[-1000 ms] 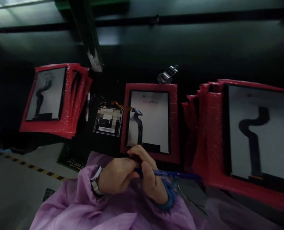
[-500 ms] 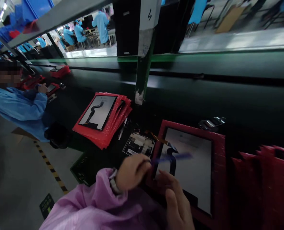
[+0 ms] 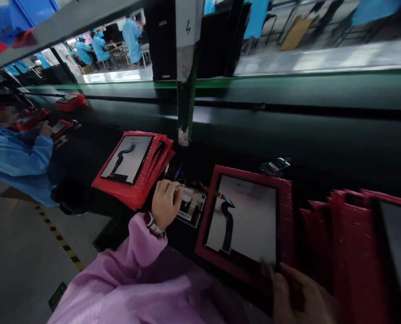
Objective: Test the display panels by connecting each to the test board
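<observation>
A loose lilac smock [image 3: 160, 294] and pale-strapped watch [image 3: 156, 227] are worn.

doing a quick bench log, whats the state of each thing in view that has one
Middle screen panel: flat on a red sheet
Circuit board: flat, partly hidden by the left hand
Left red stack: uneven layers, panel on top
Right red stack: uneven layers, partly out of frame
Left hand: fingers curled
Right hand: blurred, near the middle screen panel's corner
Blue tool: held or loose, cannot tell

Dark bench [image 3: 88, 148] with red pouches [image 3: 284, 198], a metal piece [image 3: 275, 166] and, probably, a circuit board [image 3: 192, 204].
</observation>
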`<state>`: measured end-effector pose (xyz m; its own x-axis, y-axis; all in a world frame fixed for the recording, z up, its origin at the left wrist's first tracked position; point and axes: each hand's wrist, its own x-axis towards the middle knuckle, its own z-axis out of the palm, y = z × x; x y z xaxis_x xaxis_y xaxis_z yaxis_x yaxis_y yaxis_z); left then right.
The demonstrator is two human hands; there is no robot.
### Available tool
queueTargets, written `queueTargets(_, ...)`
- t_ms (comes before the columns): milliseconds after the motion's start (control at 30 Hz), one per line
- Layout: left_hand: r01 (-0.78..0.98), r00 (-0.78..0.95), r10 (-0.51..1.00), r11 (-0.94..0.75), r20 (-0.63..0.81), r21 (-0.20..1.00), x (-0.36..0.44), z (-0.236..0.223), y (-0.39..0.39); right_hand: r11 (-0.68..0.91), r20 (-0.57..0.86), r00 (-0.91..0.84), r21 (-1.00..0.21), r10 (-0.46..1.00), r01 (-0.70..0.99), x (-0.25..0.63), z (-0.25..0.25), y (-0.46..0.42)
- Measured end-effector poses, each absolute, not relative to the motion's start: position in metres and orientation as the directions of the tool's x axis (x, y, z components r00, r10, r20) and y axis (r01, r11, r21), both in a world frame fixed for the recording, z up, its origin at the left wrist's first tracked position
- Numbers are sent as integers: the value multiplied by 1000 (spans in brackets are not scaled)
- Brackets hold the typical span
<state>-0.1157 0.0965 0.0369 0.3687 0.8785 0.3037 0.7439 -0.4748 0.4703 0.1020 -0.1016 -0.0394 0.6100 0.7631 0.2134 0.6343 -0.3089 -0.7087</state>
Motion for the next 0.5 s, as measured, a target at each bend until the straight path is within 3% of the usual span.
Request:
queueTargets(200,462,732,633,-734,253,498,-94,11,29,-337,250,609,-648,752,683,93,-39,-95)
queueTargets(500,510,700,674,-704,238,494,-92,7,25,-386,34,774,-853,632,352,82,-20,-82)
